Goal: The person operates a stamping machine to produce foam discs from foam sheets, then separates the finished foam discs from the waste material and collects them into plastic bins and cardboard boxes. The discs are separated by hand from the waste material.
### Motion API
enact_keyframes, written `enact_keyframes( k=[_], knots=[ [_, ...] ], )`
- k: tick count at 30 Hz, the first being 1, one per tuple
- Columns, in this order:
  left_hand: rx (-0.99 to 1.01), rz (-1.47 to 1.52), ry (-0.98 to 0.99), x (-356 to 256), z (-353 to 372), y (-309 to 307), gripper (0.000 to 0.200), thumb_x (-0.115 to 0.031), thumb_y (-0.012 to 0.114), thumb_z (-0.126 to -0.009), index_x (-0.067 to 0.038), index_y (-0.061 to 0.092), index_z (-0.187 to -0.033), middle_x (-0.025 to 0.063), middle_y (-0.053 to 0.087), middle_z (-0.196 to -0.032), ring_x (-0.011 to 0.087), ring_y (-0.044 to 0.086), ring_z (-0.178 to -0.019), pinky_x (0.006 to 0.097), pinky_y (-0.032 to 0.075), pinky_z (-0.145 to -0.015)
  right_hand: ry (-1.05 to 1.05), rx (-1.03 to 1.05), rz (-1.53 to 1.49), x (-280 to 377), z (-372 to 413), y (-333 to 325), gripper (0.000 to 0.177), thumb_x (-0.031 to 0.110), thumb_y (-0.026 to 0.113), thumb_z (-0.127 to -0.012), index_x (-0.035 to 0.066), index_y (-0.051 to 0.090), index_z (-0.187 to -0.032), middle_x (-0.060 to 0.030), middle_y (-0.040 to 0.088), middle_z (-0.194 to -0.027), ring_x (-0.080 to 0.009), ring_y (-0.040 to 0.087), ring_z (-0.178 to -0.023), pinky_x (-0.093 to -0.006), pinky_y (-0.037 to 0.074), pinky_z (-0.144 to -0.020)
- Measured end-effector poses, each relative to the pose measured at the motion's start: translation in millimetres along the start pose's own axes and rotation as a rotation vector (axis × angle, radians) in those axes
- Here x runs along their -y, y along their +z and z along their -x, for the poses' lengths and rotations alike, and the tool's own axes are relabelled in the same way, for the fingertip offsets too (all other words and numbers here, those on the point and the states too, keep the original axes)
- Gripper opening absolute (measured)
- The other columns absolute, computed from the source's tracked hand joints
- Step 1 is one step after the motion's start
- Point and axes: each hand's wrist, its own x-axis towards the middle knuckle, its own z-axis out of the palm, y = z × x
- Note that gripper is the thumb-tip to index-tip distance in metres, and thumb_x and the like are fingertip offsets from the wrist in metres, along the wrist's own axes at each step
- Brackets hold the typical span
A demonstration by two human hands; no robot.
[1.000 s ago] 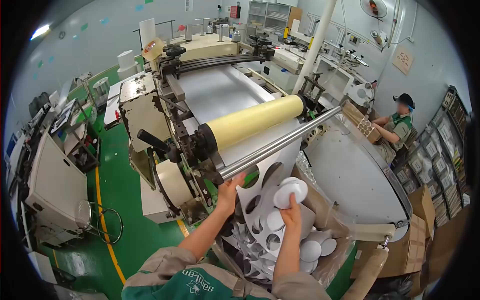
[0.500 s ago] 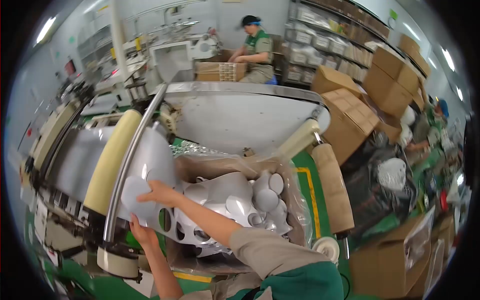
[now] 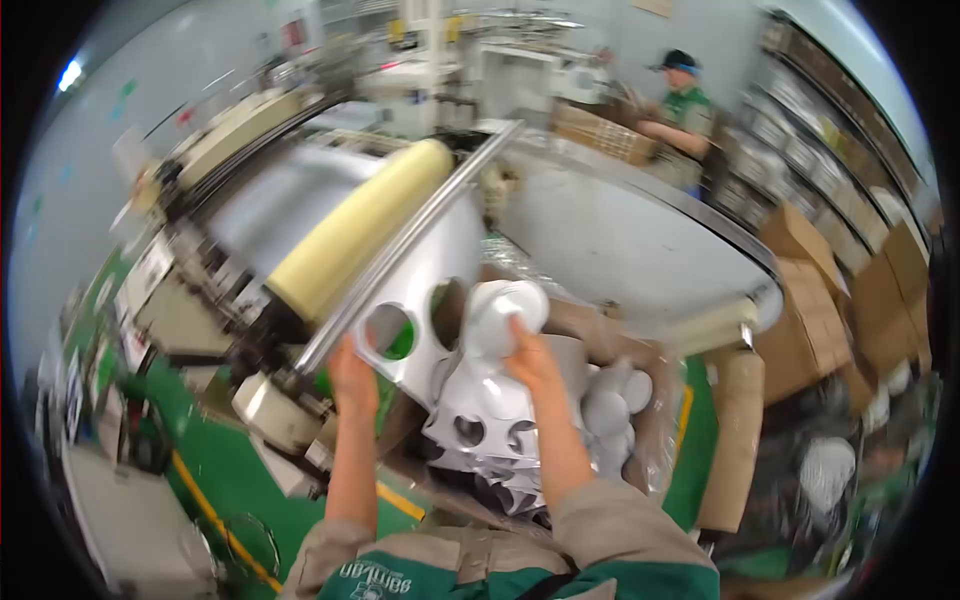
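Note:
A white paper sheet with round punched holes (image 3: 445, 265) hangs down from a steel bar (image 3: 420, 230) beside a cream roller (image 3: 360, 230). My left hand (image 3: 352, 375) grips the sheet's lower left edge under the bar. My right hand (image 3: 528, 360) holds a small stack of white paper discs (image 3: 503, 310) against the sheet. Below the hands, the punched waste sheet piles into a plastic-lined cardboard box (image 3: 650, 420) with loose discs.
A round grey machine table (image 3: 620, 240) lies behind the box. A co-worker in green (image 3: 680, 120) handles a carton at the back. Cardboard boxes (image 3: 810, 300) and shelves fill the right side. A brown paper roll (image 3: 730, 440) stands to the right. Green floor lies at lower left.
My head has swung back left, so the view has shifted. My right hand, earlier flat on the sheet, now holds a disc stack up by the holes. The left hand stays on the sheet's edge.

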Motion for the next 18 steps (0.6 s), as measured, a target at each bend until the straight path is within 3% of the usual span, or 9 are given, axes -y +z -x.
enact_keyframes(
  k=[1, 5, 8, 10, 13, 14, 15, 17, 18],
  knots=[
    [-0.108, -0.012, -0.044, -12.1, 1.8, 11.1, 0.028, -0.014, 0.043, -0.091, 0.002, 0.046, -0.113, 0.0121, 0.052, -0.111, 0.0226, 0.051, -0.103, 0.0361, 0.042, -0.090, -0.096, 0.029, 0.107, 4.0, 9.7, 27.6, 0.033, 0.013, 0.060, -0.083, 0.005, 0.049, -0.113, -0.0070, 0.056, -0.110, -0.0205, 0.054, -0.101, -0.0380, 0.045, -0.088],
    [-0.082, 0.120, 0.005, -5.9, -10.8, 12.2, 0.029, -0.016, 0.042, -0.092, -0.006, 0.045, -0.119, 0.0069, 0.050, -0.118, 0.0193, 0.049, -0.107, 0.0331, 0.041, -0.089, -0.102, 0.169, 0.549, -3.4, 12.5, 109.5, 0.038, 0.007, 0.063, -0.079, -0.005, 0.049, -0.112, -0.0116, 0.057, -0.106, -0.0196, 0.056, -0.096, -0.0326, 0.044, -0.086],
    [-0.158, 0.104, -0.058, -2.4, -0.3, 25.9, 0.029, -0.016, 0.043, -0.092, -0.005, 0.046, -0.118, 0.0069, 0.051, -0.118, 0.0191, 0.049, -0.108, 0.0337, 0.041, -0.089, -0.026, 0.244, 0.772, -25.2, -9.8, 131.1, 0.046, 0.015, 0.070, -0.073, -0.006, 0.051, -0.109, -0.0112, 0.059, -0.101, -0.0174, 0.056, -0.089, -0.0293, 0.044, -0.081],
    [-0.106, 0.063, -0.097, 7.8, 15.7, 27.9, 0.023, -0.014, 0.044, -0.091, -0.004, 0.049, -0.111, 0.0053, 0.056, -0.107, 0.0162, 0.053, -0.098, 0.0316, 0.044, -0.083, 0.005, 0.315, 0.871, -34.3, -14.5, 147.6, 0.045, 0.018, 0.070, -0.074, -0.007, 0.052, -0.108, -0.0107, 0.059, -0.100, -0.0156, 0.056, -0.089, -0.0281, 0.045, -0.079],
    [-0.075, -0.035, -0.207, 20.5, 40.2, 18.2, 0.015, -0.014, 0.045, -0.091, -0.003, 0.052, -0.099, 0.0025, 0.059, -0.094, 0.0103, 0.056, -0.084, 0.0268, 0.044, -0.073, 0.211, 0.268, 0.904, -33.0, -21.5, 133.1, 0.047, 0.017, 0.071, -0.071, -0.008, 0.053, -0.106, -0.0123, 0.060, -0.096, -0.0169, 0.058, -0.085, -0.0287, 0.047, -0.074],
    [-0.126, 0.000, -0.217, 22.9, 47.4, 23.7, 0.014, -0.015, 0.046, -0.091, -0.004, 0.054, -0.093, -0.0001, 0.059, -0.086, 0.0054, 0.052, -0.072, 0.0220, 0.042, -0.063, 0.196, 0.237, 0.881, -33.2, -19.1, 124.2, 0.046, 0.017, 0.071, -0.071, -0.008, 0.053, -0.105, -0.0127, 0.061, -0.096, -0.0175, 0.059, -0.084, -0.0288, 0.048, -0.074],
    [-0.099, -0.038, -0.229, 26.8, 47.9, 17.4, 0.016, -0.019, 0.049, -0.090, -0.005, 0.056, -0.092, -0.0004, 0.059, -0.085, 0.0049, 0.051, -0.071, 0.0206, 0.041, -0.062, 0.178, 0.204, 0.858, -33.6, -15.1, 112.4, 0.046, 0.017, 0.072, -0.071, -0.008, 0.053, -0.105, -0.0130, 0.061, -0.095, -0.0181, 0.059, -0.083, -0.0288, 0.048, -0.073],
    [-0.057, -0.081, -0.262, 18.3, 43.9, 16.2, 0.018, -0.021, 0.053, -0.088, -0.004, 0.057, -0.093, 0.0013, 0.060, -0.090, 0.0054, 0.052, -0.072, 0.0215, 0.041, -0.063, 0.109, 0.130, 0.569, -34.1, -10.8, 81.8, 0.044, 0.016, 0.070, -0.074, -0.007, 0.052, -0.107, -0.0131, 0.059, -0.101, -0.0200, 0.058, -0.092, -0.0321, 0.047, -0.080],
    [-0.046, -0.144, -0.214, 1.2, 43.7, 27.0, 0.024, -0.024, 0.055, -0.086, -0.002, 0.058, -0.096, 0.0046, 0.061, -0.096, 0.0086, 0.055, -0.079, 0.0241, 0.043, -0.072, 0.067, 0.075, 0.374, -30.1, -2.7, 73.8, 0.044, 0.016, 0.070, -0.074, -0.007, 0.052, -0.107, -0.0131, 0.058, -0.102, -0.0203, 0.057, -0.094, -0.0333, 0.047, -0.081]
  ],
)
